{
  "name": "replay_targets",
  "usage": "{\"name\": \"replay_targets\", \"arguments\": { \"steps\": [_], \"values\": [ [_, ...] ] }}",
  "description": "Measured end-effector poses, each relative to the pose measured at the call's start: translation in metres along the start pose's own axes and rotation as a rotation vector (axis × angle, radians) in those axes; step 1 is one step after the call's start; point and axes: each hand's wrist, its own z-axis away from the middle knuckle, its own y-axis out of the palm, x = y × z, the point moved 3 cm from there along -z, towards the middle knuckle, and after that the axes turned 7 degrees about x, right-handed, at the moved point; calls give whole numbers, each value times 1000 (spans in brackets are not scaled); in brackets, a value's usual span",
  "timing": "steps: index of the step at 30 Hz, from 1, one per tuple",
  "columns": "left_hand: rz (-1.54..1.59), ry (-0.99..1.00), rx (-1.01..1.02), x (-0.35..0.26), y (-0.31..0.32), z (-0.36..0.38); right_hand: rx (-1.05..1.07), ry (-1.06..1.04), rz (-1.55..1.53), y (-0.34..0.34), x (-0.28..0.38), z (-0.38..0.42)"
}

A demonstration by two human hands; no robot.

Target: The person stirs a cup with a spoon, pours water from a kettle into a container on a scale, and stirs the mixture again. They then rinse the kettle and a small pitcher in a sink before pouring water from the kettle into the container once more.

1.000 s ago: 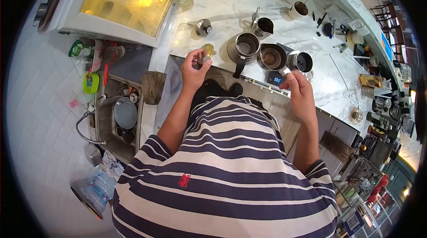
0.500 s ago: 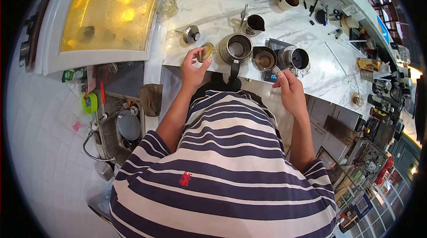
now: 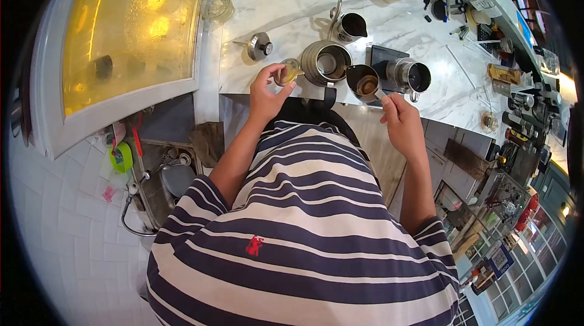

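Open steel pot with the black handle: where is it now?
Head view, upper middle: the steel pot stands at the near edge of the counter, between the small cup in the left hand and the dark pan in the right.

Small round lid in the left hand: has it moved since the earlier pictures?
Yes: judged against the open kettle, the lid has moved rightward in the picture, nearer its rim.

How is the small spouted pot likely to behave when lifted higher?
The small spouted pot looks rigid, seemingly metal. The right hand holds only its handle, so it may feel front-heavy and tend to dip. Open-topped, it could slop if tilted; I can't tell how full it is.
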Motion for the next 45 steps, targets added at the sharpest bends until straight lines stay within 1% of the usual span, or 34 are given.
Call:
{"name": "replay_targets", "arguments": {
  "steps": [4, 10, 13, 16, 19, 22, 25, 34, 45],
  "values": [
    [-7, -11, 24, 2, -2, -1, -12, 50, 16, 4, 9, 1],
    [-71, 53, 1, -1, -11, -3, -38, 52, 64, 5, 9, 1],
    [-79, 48, 5, -8, -16, -4, -59, 53, 77, 6, 10, 2],
    [-90, 96, 15, -9, -18, -7, -74, 28, 120, 6, 10, 4],
    [-122, 135, 19, -8, -18, -9, -117, 16, 95, 6, 14, 8],
    [-114, 167, 30, -3, -18, -9, -101, 47, 153, 3, 17, 13],
    [-126, 206, 25, 3, -19, -11, -125, 32, 151, 2, 19, 17],
    [-200, 217, 27, 8, -24, -11, -178, 15, 233, -7, 35, 26],
    [-176, 222, 33, 13, -26, -11, -206, -11, 269, -15, 54, 33]
  ]
}}
